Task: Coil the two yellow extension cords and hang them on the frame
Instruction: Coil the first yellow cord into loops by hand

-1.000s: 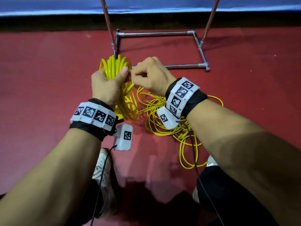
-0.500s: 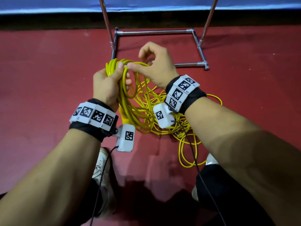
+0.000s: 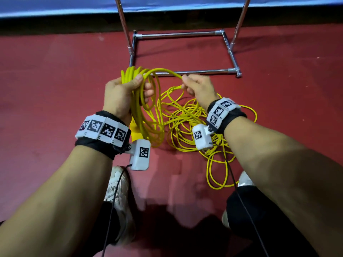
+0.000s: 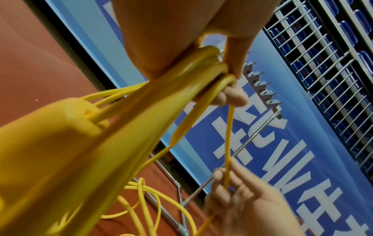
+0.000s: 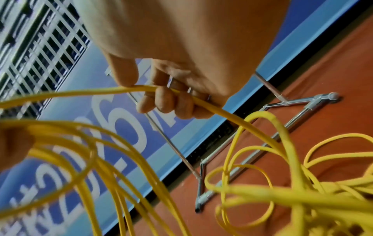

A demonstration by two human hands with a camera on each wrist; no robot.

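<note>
My left hand (image 3: 128, 88) grips a bundle of yellow cord loops (image 3: 146, 115) that hang down from it toward the floor. A yellow socket block (image 4: 40, 135) hangs at the bottom of this coil. My right hand (image 3: 194, 86) holds a single strand of the same cord (image 5: 212, 108), which arcs over to the left hand. More yellow cord (image 3: 189, 127) lies loose and tangled on the red floor under the right wrist. The chrome frame (image 3: 178, 34) stands just beyond both hands, and a row of hooks (image 4: 262, 89) shows high up on it.
The frame's base tubes (image 3: 232, 52) lie on the red floor (image 3: 55, 80) with two uprights rising from them. A blue banner wall (image 3: 74, 6) runs behind. My white shoes (image 3: 118, 191) and dark trouser legs are at the bottom, close to the loose cord.
My right hand laid a loop into the left hand, then slid rightward along the cord, drawing out a fresh strand. The left hand has kept its grip on the growing coil.
</note>
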